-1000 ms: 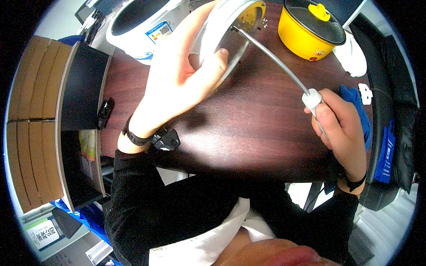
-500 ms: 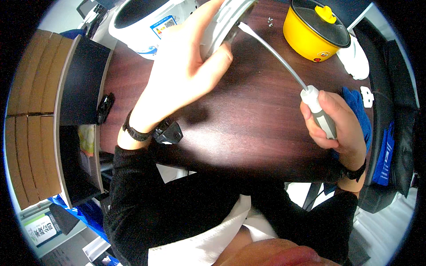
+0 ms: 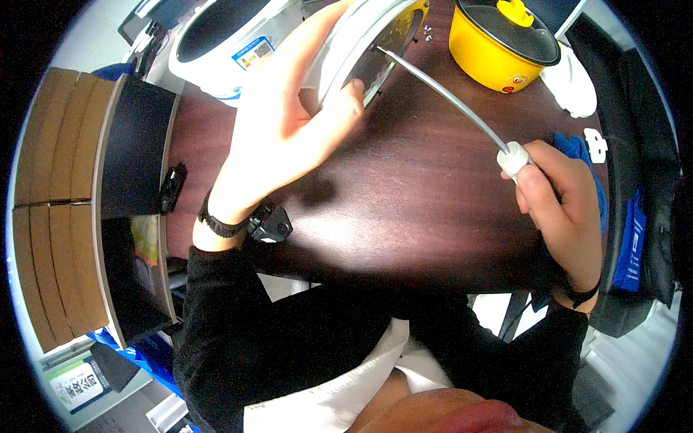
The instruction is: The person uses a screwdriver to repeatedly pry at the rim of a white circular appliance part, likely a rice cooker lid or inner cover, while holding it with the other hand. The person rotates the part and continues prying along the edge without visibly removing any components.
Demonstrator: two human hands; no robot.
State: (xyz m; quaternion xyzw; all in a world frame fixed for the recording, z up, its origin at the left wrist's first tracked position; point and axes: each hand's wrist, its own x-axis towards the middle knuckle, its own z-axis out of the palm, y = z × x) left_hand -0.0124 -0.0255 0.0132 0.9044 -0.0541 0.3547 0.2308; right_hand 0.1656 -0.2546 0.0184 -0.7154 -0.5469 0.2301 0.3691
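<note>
My left hand is closed round a round white lid with a dark metal plate and holes on its face, tilted on edge above the desk. My right hand grips the white handle of a long screwdriver. Its shaft reaches up-left to the plate, the tip at or very near a small screw there. Behind the lid stands a white appliance body with a dark inside. Several small loose screws lie just right of the lid.
The dark wooden desk carries a yellow lidded pot, a white piece, a small white bracket and blue cloth. A shelf with cardboard boxes borders the left; black padded seating borders the right.
Both hands still hold their things. The lid tipped away and then back, showing its plate again, and my right hand shifted slightly right, turning the screwdriver's handle, whose end is now hidden.
</note>
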